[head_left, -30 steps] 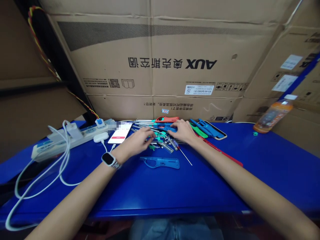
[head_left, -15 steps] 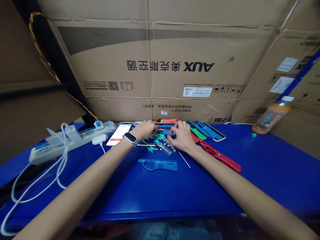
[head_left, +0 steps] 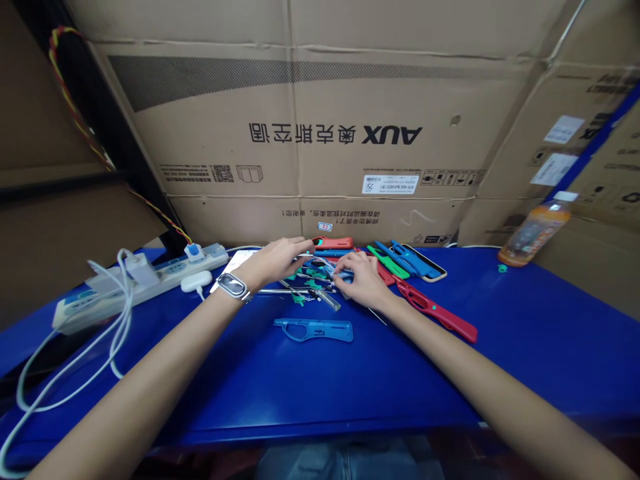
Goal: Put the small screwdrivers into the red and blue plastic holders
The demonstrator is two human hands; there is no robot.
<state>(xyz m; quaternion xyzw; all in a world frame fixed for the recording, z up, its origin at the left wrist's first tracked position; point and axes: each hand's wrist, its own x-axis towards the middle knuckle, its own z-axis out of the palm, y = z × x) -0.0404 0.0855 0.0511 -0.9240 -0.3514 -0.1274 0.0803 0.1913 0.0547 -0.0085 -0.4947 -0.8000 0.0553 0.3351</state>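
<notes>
My left hand [head_left: 273, 261], with a watch on the wrist, is raised a little over a heap of small parts [head_left: 313, 283] and pinches a thin metal rod. My right hand [head_left: 359, 279] is closed on a small clear piece at the other end of that rod. The heap holds green and blue plastic bits, clear tubes and metal rods. A flat blue plastic shell [head_left: 314, 329] lies alone on the blue table [head_left: 310, 387] in front of both hands. A red shell [head_left: 435, 311] lies by my right wrist.
Green and blue shells [head_left: 407, 259] and another red shell [head_left: 334, 243] lie at the back, against big cardboard boxes [head_left: 320, 133]. A phone [head_left: 235, 261] and a white power strip [head_left: 130, 283] with cables sit left. An orange bottle [head_left: 534, 230] leans far right.
My left hand rose from the heap and turned, lifting a thin metal rod. My right hand drew back slightly and closed on its other end. The view shifted a little.
</notes>
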